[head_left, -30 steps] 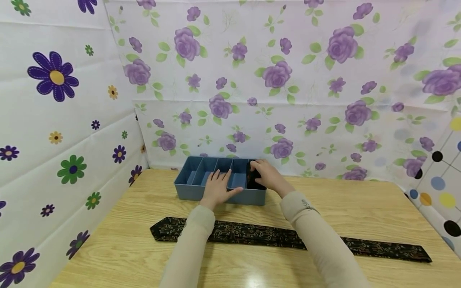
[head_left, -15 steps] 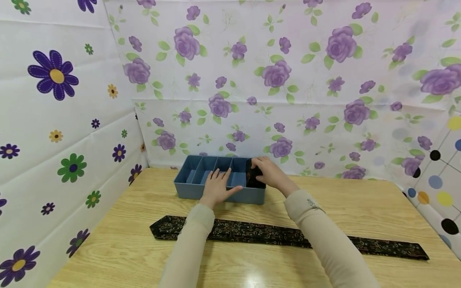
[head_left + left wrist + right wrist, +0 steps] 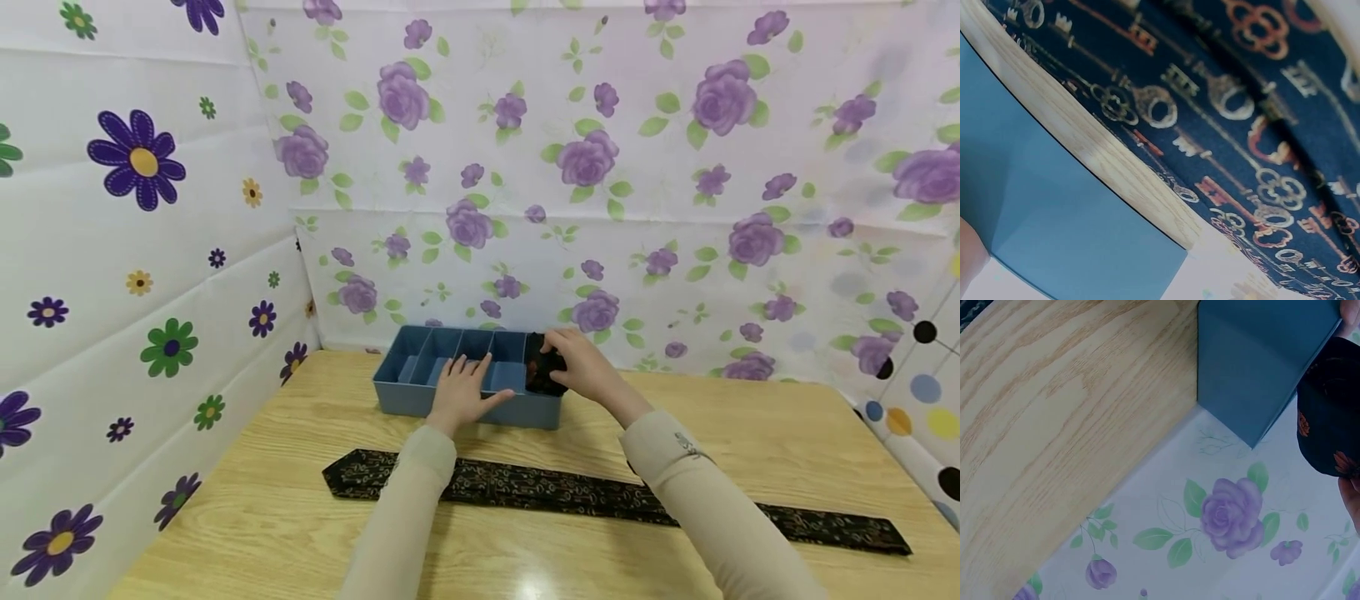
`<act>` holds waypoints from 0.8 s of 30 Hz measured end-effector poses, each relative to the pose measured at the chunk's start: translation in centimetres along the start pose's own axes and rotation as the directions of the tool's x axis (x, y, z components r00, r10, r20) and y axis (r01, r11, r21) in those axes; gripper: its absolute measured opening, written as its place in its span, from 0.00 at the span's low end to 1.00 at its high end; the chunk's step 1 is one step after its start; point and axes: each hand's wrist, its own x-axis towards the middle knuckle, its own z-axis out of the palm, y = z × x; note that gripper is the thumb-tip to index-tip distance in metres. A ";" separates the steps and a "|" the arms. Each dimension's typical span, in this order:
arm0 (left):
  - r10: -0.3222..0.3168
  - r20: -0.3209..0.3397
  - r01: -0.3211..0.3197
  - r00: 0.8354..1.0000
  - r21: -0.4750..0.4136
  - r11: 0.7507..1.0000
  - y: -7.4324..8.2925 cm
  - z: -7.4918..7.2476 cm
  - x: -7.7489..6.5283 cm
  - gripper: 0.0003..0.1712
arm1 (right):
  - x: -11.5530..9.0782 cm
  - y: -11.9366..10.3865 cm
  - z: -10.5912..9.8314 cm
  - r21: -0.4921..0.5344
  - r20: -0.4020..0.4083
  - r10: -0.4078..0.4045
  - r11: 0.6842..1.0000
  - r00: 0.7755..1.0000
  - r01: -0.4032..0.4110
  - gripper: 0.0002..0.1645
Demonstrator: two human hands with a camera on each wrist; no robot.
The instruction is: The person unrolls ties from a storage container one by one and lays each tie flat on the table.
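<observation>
A pale wood-grain table (image 3: 255,483) fills the lower part of the head view, a glare of light near its front edge. Behind it hangs a white cloth backdrop (image 3: 517,192) with purple roses and green leaves, creased along horizontal folds; a left cloth (image 3: 195,283) carries purple, green and yellow daisies, and a dotted cloth (image 3: 930,387) shows at the far right.

Near the table's back edge sits a blue box (image 3: 408,398), divided into five compartments in a row. A dark cloth bundle (image 3: 537,364) is at the rightmost one, and the right wrist view shows part of it standing above the rim, with small reddish motifs. The right hand (image 3: 581,360) has its grip clamped on that bundle, thumb and fingers pinching it. The left hand (image 3: 459,393) lies over the box's front rim, fingers straight and spread apart.

Across the table, in front of the box, stretches a black necktie (image 3: 540,490) (its print is of keys, as the left wrist view shows), passing under both light sleeves (image 3: 393,529).
</observation>
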 end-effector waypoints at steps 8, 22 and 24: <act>-0.007 0.005 0.007 1.000 0.016 1.000 0.1 0.0 0.0 0.50 | -1.3 -0.8 -1.0 0.022 -0.066 0.027 0.999 0.997 -0.025 0.17; -0.002 0.001 0.002 1.000 -0.012 1.000 0.0 -0.2 0.0 0.50 | -4.3 -3.8 -3.7 0.136 -0.223 0.076 0.990 0.972 -0.046 0.17; -0.002 0.011 0.002 1.000 -0.008 1.000 0.0 -0.1 -0.1 0.50 | -4.9 -4.1 -3.8 0.143 -0.244 0.081 0.989 0.966 -0.047 0.18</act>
